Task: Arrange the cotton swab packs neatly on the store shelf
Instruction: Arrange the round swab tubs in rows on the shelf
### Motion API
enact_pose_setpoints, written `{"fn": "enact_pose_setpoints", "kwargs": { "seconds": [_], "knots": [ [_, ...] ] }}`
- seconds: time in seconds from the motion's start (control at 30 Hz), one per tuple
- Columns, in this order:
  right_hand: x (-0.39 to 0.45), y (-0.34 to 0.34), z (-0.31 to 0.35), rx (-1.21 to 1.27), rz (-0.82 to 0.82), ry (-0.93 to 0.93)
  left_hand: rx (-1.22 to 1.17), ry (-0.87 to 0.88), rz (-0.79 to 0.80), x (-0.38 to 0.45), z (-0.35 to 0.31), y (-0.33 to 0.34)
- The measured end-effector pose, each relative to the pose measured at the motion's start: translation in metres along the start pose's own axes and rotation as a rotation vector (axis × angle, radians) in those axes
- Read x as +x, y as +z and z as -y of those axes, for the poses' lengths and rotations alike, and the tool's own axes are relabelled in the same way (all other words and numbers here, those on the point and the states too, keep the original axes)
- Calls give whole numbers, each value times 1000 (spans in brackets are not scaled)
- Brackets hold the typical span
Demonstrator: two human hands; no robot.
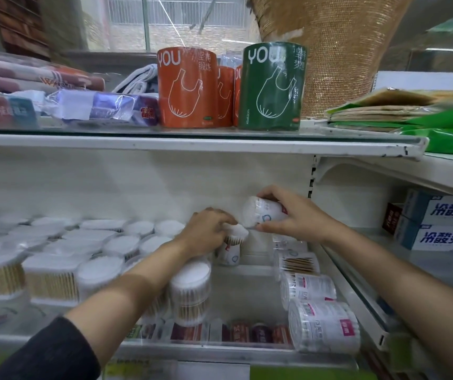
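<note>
On the white lower shelf [244,286] my left hand [208,231] grips the top of an upright round cotton swab pack [232,248] near the back wall. My right hand [293,218] holds another round swab pack [261,212] on its side in the air, just right of the left hand. Several upright swab packs [110,248] fill the shelf's left side, with a stacked pair [191,292] at the front middle. Along the right edge, several packs lie on their sides in a row [321,327].
The shelf above carries orange [187,89] and green [272,86] bag rolls, folded textiles at left and flat green packets at right. Toothpaste boxes [439,223] sit on the neighbouring shelf to the right. A clear lip with price labels [219,333] runs along the shelf's front.
</note>
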State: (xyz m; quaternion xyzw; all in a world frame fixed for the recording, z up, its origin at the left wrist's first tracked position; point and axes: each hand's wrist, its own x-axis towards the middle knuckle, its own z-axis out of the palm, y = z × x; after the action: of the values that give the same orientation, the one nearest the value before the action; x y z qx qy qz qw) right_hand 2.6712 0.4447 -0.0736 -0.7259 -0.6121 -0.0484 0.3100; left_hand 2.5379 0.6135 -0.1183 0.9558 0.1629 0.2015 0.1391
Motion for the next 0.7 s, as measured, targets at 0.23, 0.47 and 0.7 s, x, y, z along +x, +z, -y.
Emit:
{"fn": "enact_pose_setpoints", "kwargs": {
  "seconds": [0.23,0.47,0.7],
  "knots": [
    [11,21,1,-3,-54,-50,-77,-20,-58,1,6,4],
    [5,26,-9,16,-60,-23,-35,-46,-82,10,13,10],
    [3,24,-9,22,-55,-11,42,-22,-71,11,15,10]
  ]
}}
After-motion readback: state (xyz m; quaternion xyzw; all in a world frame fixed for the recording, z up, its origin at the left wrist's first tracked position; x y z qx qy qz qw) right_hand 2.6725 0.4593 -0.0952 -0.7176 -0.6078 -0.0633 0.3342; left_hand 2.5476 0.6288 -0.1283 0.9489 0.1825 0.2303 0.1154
